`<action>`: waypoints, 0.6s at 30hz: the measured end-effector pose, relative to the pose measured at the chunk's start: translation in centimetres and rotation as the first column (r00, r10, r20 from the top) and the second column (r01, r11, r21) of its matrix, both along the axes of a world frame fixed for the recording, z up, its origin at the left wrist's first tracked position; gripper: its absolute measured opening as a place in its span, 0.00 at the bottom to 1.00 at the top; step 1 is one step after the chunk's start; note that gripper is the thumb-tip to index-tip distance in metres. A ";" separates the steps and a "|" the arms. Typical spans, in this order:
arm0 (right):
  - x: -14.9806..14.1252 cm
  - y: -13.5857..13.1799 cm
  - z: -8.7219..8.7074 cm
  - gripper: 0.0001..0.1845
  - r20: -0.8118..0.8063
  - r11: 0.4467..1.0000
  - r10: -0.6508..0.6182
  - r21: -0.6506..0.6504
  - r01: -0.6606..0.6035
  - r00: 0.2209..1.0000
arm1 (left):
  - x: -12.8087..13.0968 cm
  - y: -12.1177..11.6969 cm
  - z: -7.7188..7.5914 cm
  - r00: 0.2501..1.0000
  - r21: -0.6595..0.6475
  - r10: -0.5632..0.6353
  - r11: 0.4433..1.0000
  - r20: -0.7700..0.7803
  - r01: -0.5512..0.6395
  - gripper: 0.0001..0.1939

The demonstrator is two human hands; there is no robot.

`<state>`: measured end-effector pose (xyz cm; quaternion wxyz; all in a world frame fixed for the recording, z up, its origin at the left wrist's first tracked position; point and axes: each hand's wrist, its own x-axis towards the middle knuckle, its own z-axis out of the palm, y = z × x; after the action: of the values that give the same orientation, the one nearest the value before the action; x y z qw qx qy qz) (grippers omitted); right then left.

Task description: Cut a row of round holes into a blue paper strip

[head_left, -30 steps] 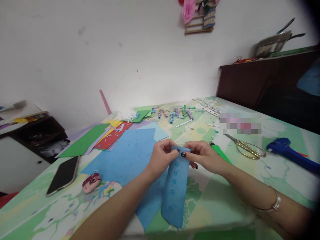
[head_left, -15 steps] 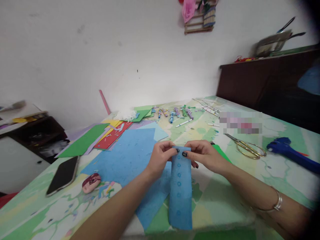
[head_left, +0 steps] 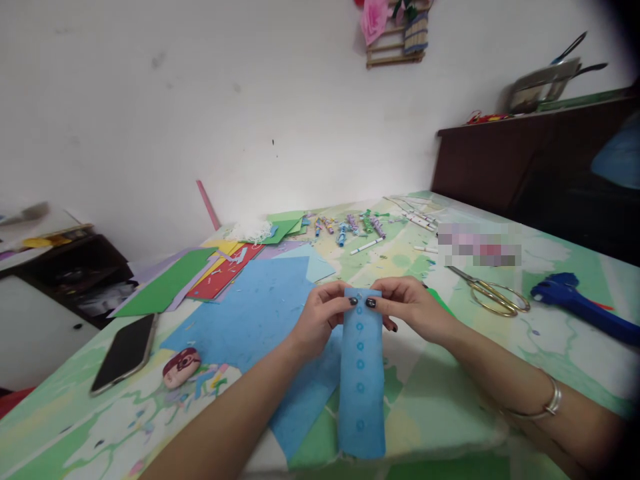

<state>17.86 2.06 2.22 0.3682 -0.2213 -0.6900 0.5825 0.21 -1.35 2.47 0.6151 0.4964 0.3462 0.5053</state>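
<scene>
A blue paper strip (head_left: pixel 361 400) with a column of small ring marks hangs from my fingers near the table's front edge. My left hand (head_left: pixel 327 310) pinches its upper left edge, thumb in front and fingers behind. At the upper right edge, my right hand (head_left: pixel 405 305) grips the same strip, its thumb lying on the front face. Both thumbs sit close to the topmost ring. Behind and to the left lies a large blue sheet (head_left: pixel 250 300) scattered with paper bits. The fingers behind the strip are partly hidden.
Gold-handled scissors (head_left: pixel 493 297) and a blue glue gun-like tool (head_left: pixel 583 307) lie at right. A phone (head_left: pixel 125 353) and a pink-and-maroon oval object (head_left: pixel 181 368) are at left. Colored sheets (head_left: pixel 170 283) and several small paper rolls (head_left: pixel 342 235) lie farther back.
The thumbs have spread slightly apart at the strip's top, showing more of the uppermost ring. The view has shifted a little; both hands keep hold of the strip.
</scene>
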 end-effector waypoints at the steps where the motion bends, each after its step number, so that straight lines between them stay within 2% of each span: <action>1: 0.0 -0.1 0.0 0.13 0.000 1.000 0.001 0.001 -0.001 1.000 | 0.0 0.0 -0.1 1.000 0.004 -0.002 1.000 -0.001 0.002 0.07; 12: -0.1 -0.3 0.1 0.14 0.011 1.000 -0.003 0.004 0.003 1.000 | -0.1 0.2 -0.4 1.000 0.021 0.005 1.000 -0.028 -0.004 0.08; 18: -0.3 -0.6 0.0 0.15 0.043 0.996 0.067 -0.055 -0.065 0.997 | -0.1 0.2 -0.4 0.995 0.025 0.059 0.998 -0.077 -0.057 0.08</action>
<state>17.56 1.51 2.21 0.3272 -0.2212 -0.6891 0.6075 0.14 -1.18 2.10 0.5805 0.5124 0.3784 0.5071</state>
